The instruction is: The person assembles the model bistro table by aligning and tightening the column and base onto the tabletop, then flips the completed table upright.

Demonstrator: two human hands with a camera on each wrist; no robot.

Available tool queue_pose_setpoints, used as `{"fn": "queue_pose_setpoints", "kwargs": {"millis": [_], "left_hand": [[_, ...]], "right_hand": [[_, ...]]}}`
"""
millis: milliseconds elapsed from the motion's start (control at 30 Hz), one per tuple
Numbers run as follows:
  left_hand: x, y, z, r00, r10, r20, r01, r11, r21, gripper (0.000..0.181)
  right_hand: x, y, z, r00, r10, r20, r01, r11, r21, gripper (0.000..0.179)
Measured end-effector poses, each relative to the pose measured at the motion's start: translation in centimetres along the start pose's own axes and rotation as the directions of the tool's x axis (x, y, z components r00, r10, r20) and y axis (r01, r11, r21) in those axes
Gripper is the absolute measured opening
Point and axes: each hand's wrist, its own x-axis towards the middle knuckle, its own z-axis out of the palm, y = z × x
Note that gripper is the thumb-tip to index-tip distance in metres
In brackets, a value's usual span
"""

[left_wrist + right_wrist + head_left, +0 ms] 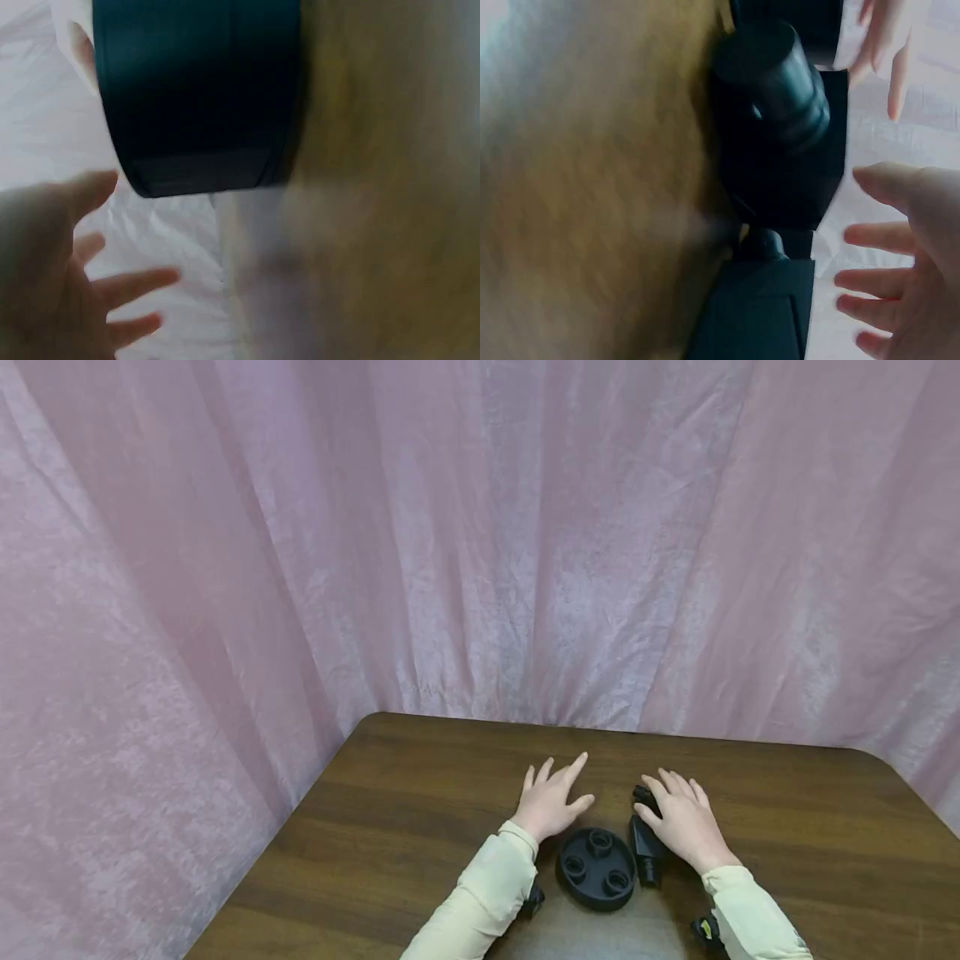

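Observation:
A round black base (596, 881) with three raised ring sockets sits on the table between the forearms. Just right of it lies a black tapered piece (647, 847) with a cylindrical stub, also large in the right wrist view. Beyond that, a second black piece (750, 315) is partly covered by my right hand (686, 822) in the head view. That hand hovers with fingers spread, gripping nothing. My left hand (546, 808) is held beyond the base's left side, fingers extended, palm empty. In the left wrist view, its thumb overlaps the edge of the base's side wall.
The brown wooden table (420, 777) has rounded far corners. Pink curtains (465, 543) hang behind its far edge and along the left. Black wrist devices (707, 929) show below the cream sleeves (480, 902).

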Motion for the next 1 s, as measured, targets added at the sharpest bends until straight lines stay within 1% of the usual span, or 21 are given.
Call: {"fn": "queue_pose_setpoints", "kwargs": {"millis": [67,100,133,167,200,267,367,467,533,567,600,633,667,733,833,1000], "left_hand": [[-0.4,-0.2,0.1,0.997,0.030,0.067,-0.024,0.996,-0.085,0.064],[-0.5,-0.4,0.2,0.993,0.051,0.102,-0.039,0.992,-0.116,0.064],[-0.5,-0.7,0.4,0.987,0.079,0.139,-0.059,0.987,-0.148,0.064],[-0.5,-0.9,0.4,0.977,0.114,0.179,-0.081,0.980,-0.181,0.064],[-0.6,-1.2,0.4,0.964,0.155,0.216,-0.110,0.972,-0.209,0.064],[-0.6,-1.7,0.3,0.928,0.241,0.285,-0.166,0.950,-0.264,0.065],[-0.6,-2.3,0.2,0.863,0.348,0.365,-0.224,0.913,-0.341,0.067],[-0.7,-2.9,0.2,0.801,0.410,0.437,-0.237,0.886,-0.398,0.070],[-0.8,-3.3,0.2,0.757,0.448,0.477,-0.238,0.867,-0.437,0.075],[-0.9,-3.5,0.2,0.738,0.460,0.494,-0.240,0.863,-0.445,0.077],[-1.0,-3.7,0.2,0.722,0.466,0.511,-0.237,0.861,-0.450,0.081],[-1.1,-3.9,0.2,0.713,0.467,0.523,-0.239,0.863,-0.444,0.085],[-1.2,-4.0,0.2,0.709,0.462,0.532,-0.242,0.869,-0.432,0.089],[-1.3,-4.2,0.3,0.710,0.447,0.545,-0.244,0.881,-0.405,0.095],[-1.4,-4.3,0.3,0.722,0.422,0.549,-0.259,0.900,-0.351,0.102],[-1.5,-4.1,0.2,0.738,0.402,0.542,-0.277,0.913,-0.300,0.105]], "right_hand": [[-0.1,-0.2,0.4,1.000,0.004,-0.015,-0.004,1.000,-0.020,0.042],[-0.2,-0.3,0.5,1.000,0.012,-0.008,-0.012,1.000,-0.028,0.038],[-0.2,-0.4,0.6,1.000,0.021,0.011,-0.020,0.999,-0.030,0.035],[-0.2,-0.5,0.5,0.999,0.030,0.042,-0.029,0.999,-0.030,0.033],[-0.2,-0.6,0.5,0.996,0.041,0.080,-0.039,0.999,-0.026,0.031],[-0.2,-0.8,0.4,0.986,0.059,0.155,-0.056,0.998,-0.021,0.030],[-0.1,-0.8,0.3,0.966,0.075,0.248,-0.075,0.997,-0.011,0.034],[0.0,-0.7,0.4,0.951,0.092,0.297,-0.093,0.996,-0.012,0.042],[0.0,-0.6,0.5,0.944,0.104,0.314,-0.103,0.995,-0.018,0.048],[-0.1,-0.6,0.5,0.941,0.110,0.320,-0.109,0.994,-0.023,0.050],[-0.2,-0.5,0.6,0.938,0.115,0.326,-0.111,0.993,-0.031,0.053],[-0.3,-0.5,0.7,0.937,0.117,0.329,-0.111,0.993,-0.037,0.054],[-0.3,-0.5,0.8,0.936,0.119,0.330,-0.111,0.993,-0.043,0.054],[-0.4,-0.5,0.9,0.937,0.120,0.327,-0.109,0.993,-0.053,0.049],[-0.3,-0.6,1.0,0.942,0.113,0.316,-0.100,0.993,-0.057,0.041],[-0.2,-0.4,0.9,0.946,0.121,0.299,-0.117,0.993,-0.033,0.033]]}}
